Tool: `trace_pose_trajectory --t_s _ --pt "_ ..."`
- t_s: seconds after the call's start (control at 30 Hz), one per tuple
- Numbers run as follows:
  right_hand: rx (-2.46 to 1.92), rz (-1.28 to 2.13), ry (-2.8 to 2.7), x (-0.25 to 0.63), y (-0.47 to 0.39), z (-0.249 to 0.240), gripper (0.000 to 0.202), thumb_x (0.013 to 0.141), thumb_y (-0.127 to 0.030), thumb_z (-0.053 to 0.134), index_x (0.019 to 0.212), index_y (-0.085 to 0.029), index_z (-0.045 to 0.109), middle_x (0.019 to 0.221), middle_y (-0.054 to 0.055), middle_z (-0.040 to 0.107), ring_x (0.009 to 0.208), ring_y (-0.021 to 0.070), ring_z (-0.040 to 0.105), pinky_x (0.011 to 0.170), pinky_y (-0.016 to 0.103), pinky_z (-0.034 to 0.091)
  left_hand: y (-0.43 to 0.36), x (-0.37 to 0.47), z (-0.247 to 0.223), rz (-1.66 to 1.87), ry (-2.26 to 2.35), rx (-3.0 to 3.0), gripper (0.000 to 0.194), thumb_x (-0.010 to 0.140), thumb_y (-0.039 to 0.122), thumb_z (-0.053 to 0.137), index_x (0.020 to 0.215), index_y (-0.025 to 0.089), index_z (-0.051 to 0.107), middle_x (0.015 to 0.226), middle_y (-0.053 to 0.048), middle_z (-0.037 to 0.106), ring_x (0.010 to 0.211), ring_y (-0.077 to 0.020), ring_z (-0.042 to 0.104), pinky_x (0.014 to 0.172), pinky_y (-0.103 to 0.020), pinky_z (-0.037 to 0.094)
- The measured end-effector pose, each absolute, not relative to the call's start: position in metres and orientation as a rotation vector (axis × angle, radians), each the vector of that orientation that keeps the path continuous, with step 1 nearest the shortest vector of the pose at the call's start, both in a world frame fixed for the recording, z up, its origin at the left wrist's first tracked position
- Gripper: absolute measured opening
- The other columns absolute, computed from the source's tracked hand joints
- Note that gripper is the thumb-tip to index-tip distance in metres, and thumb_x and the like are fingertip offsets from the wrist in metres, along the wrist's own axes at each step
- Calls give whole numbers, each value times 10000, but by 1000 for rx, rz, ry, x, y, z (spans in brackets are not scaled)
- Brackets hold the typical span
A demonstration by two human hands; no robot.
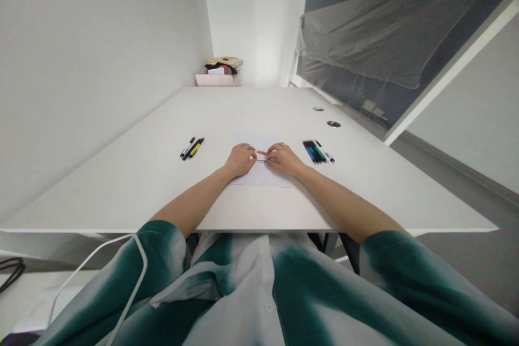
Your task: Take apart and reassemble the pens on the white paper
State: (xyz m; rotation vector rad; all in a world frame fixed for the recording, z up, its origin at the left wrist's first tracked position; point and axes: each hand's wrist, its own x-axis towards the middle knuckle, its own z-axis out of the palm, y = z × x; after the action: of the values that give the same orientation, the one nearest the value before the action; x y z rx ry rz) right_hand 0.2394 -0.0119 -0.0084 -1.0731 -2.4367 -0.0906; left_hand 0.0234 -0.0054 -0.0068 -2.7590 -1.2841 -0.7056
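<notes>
Both my hands rest on a sheet of white paper (259, 177) that lies on the white table. Between them runs a thin, dark, pen-like stick (261, 160), too small to name for sure. The fingertips of my left hand (240, 160) are closed on its left end. My right hand (283, 158) pinches the right end, its fingers bent together. Just above the stick, a short pinkish-red piece (261, 152) reaches from near the right fingers toward the left ones; whether it is held or lies on the paper I cannot tell.
Several pens, one with a yellow part (196, 148), lie to the left. A row of black, blue and green pens (314, 151) lies to the right. Two round table inserts (333, 124) are farther right. A pinkish box (218, 80) stands at the far end; a white cable (140, 259) hangs by my left sleeve.
</notes>
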Motion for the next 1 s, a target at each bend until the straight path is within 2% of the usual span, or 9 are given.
trace_pose_trajectory --t_s 0.13,0.3,0.57,0.83,1.0 --pt "-1120 -105 -2450 236 -15 -4 150 837 -200 610 863 -178 756 996 106 709 990 247 587 872 352 397 -8 25 -5 -742 -1246 -2755 159 832 206 551 827 203 710 1100 -75 695 1109 -248 577 1023 -438 416" --pt "-1249 -77 -2522 231 -20 4 200 896 -186 533 906 -166 731 873 81 738 847 209 626 803 308 386 -11 26 -1 -776 -1234 -2751 158 843 206 534 841 192 692 1021 -74 704 1052 -238 587 1007 -427 407" --pt "-1201 -111 -2590 229 -23 5 222 915 -210 538 1013 -167 733 947 97 738 918 220 624 784 304 381 -16 30 2 -735 -1200 -2782 175 868 235 520 888 189 688 999 -85 697 1053 -244 574 1031 -443 372" --pt "-1197 -100 -2522 233 -20 3 190 886 -208 571 946 -183 750 913 81 743 904 219 626 780 305 390 -14 21 2 -780 -1302 -2761 326 827 269 567 1126 185 664 1132 -93 674 1098 -258 571 1028 -426 390" --pt "-1194 -100 -2521 234 -19 2 193 880 -209 569 928 -170 752 904 82 745 874 219 624 781 310 386 -9 15 3 -570 -1557 -2669 263 830 235 525 994 185 725 1038 -104 697 1021 -273 606 935 -414 451"
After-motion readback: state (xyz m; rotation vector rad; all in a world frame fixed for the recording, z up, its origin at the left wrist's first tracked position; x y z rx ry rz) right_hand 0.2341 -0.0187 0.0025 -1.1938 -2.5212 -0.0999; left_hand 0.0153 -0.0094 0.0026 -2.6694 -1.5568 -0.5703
